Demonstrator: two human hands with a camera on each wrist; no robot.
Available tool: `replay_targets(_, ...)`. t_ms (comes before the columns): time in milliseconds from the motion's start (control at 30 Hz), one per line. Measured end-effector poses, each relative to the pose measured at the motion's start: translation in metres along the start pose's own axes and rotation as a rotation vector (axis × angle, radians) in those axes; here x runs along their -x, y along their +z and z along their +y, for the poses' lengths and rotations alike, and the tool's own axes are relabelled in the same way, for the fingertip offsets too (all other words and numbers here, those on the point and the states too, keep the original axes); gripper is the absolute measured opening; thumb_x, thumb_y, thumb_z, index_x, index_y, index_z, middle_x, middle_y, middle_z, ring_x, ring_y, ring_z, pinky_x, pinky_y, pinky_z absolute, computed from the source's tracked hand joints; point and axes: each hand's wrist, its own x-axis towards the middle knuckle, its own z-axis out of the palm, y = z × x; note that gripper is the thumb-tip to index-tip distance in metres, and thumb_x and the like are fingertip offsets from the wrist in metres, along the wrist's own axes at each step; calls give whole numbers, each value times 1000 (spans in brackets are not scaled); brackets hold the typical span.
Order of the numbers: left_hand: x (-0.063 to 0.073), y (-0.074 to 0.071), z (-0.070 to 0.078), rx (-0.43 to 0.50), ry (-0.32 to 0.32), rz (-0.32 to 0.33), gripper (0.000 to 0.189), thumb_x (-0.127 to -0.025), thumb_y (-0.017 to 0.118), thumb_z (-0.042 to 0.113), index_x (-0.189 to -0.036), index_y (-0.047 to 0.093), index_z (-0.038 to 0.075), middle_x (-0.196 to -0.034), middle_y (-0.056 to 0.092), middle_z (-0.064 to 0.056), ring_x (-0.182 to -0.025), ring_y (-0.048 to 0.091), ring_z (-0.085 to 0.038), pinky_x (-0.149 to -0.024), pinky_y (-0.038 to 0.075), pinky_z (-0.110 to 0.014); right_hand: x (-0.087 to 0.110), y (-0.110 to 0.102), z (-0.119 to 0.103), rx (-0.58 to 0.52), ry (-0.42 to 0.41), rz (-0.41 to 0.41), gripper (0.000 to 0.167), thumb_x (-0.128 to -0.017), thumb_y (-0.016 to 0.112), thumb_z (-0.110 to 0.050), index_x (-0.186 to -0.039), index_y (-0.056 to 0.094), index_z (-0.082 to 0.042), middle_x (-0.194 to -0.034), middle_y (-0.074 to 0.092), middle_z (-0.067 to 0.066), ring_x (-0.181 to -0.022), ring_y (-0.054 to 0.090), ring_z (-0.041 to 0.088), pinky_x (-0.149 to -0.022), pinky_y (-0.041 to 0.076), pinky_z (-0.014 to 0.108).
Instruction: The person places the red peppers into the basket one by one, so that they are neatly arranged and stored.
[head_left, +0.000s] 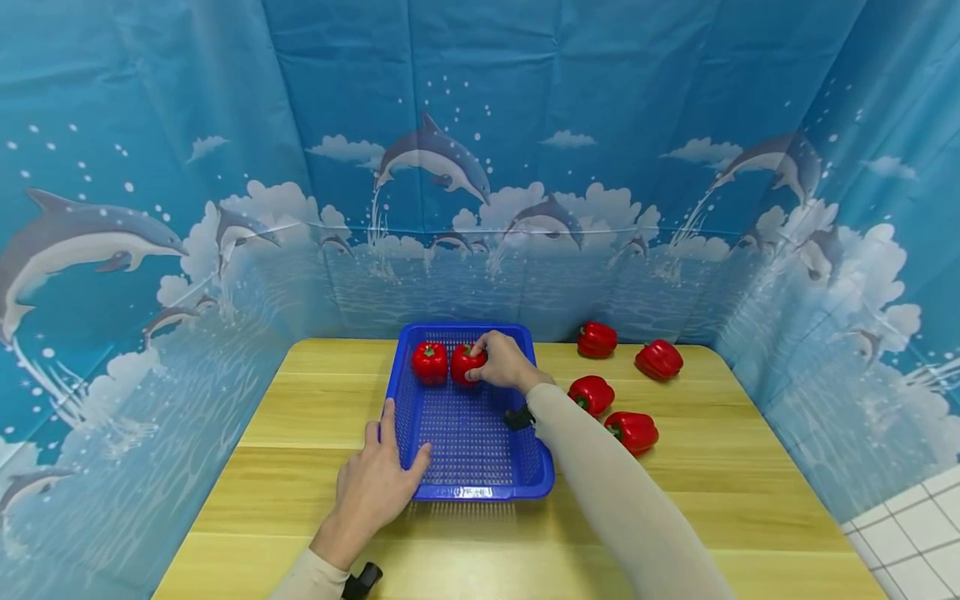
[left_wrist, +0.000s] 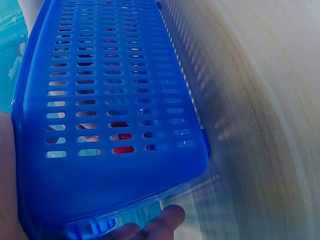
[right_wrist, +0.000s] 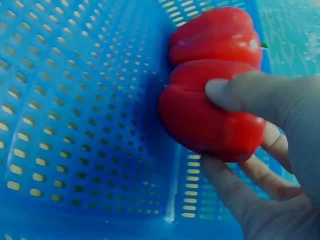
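Holding a pepper (head_left: pixel 460 368), right hand (head_left: pixel 506 362) partly hides it; left hand (head_left: pixel 378 483) clasps basket (head_left: pixel 472 442).

Inside a rectangular, slotted blue basket (head_left: pixel 461 437) standing upright near the far edge of the worktop (head_left: pixel 300 467): one glossy red pepper (head_left: pixel 461 367), green stem uppermost, pinched by right-hand fingers (right_wrist: pixel 230 187) near the basket's far wall.

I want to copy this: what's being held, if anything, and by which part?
The right hand pinches a red pepper by its sides, thumb on one, fingertips on another. The left hand rests against the blue basket's side rim.
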Motion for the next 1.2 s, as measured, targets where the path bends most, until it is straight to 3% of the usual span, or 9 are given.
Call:
replay_targets(133, 1, 0, 1, -4, 8, 5, 107, -111, 67, 65, -187, 18, 8, -159, 59, -32, -59, 56, -24, -48, 45, -33, -1, 4, 0, 5, 22, 11, 31, -88, 104, -16, -105, 79, -10, -131, 70, 19, -128, 63, 35, -114, 59, 54)
replay_targets(300, 1, 1, 1, -9, 16, 12, 107, -111, 68, 63, -187, 18, 7, -158, 59, -32, -59, 56, -24, -48, 44, -33, -1, 5, 3, -4, 52, 32, 34, -86, 106, -19, -101, 75, -15, -130, 71, 18, -136, 55, 37, -119, 54, 60)
replay_targets(567, 0, 1, 2, -5, 17, 7, 108, -111, 69, 62, -187, 17, 7, -161, 58, -32, -61, 58, -25, -49, 46, -33, 6, -2, -4, 43, 36, 41, 36, -93, 101, -18, -124, 84, -12, -148, 71, 23, -150, 55, 44, -127, 52, 66)
replay_targets(833, 0, 1, 2, -6, 8, 1, 107, -111, 69, 62, -188, 17, 7, -163, 57, -32, -60, 57, -25, -49, 46, -33, 3, -3, 1, 25, 8, 6, 48, -93, 100, -17, -136, 80, -10, -151, 69, 24, -149, 57, 44, -128, 52, 65)
replay_targets(967, 0, 0, 2, -9, 6, 3, 107, -111, 69, 61, -188, 17, 8, -162, 57, -32, -60, 58, -25, -49, 46, -33, 1, -5, 7, 68, -62, 25, 45, -94, 99, -21, -134, 81, -15, -142, 70, 21, -131, 64, 37, -114, 60, 55)
replay_targets(1067, 1, 0, 1, -11, 4, 4, 107, -111, 69, 62, -187, 17, 7, -162, 57, -32, -62, 59, -26, -50, 47, -34, 9, -12, -3, 79, -74, 14, 43, -95, 98, -21, -134, 81, -14, -140, 69, 21, -117, 65, 34, -104, 62, 52)
replay_targets(1200, 1, 0, 0, -10, -1, 2, 107, -111, 68, 63, -187, 18, 8, -164, 57, -32, -62, 59, -26, -50, 48, -34, 12, -13, -9, 76, -51, -30, 48, -94, 99, -19, -137, 80, -10, -145, 70, 22, -127, 67, 37, -113, 61, 57)
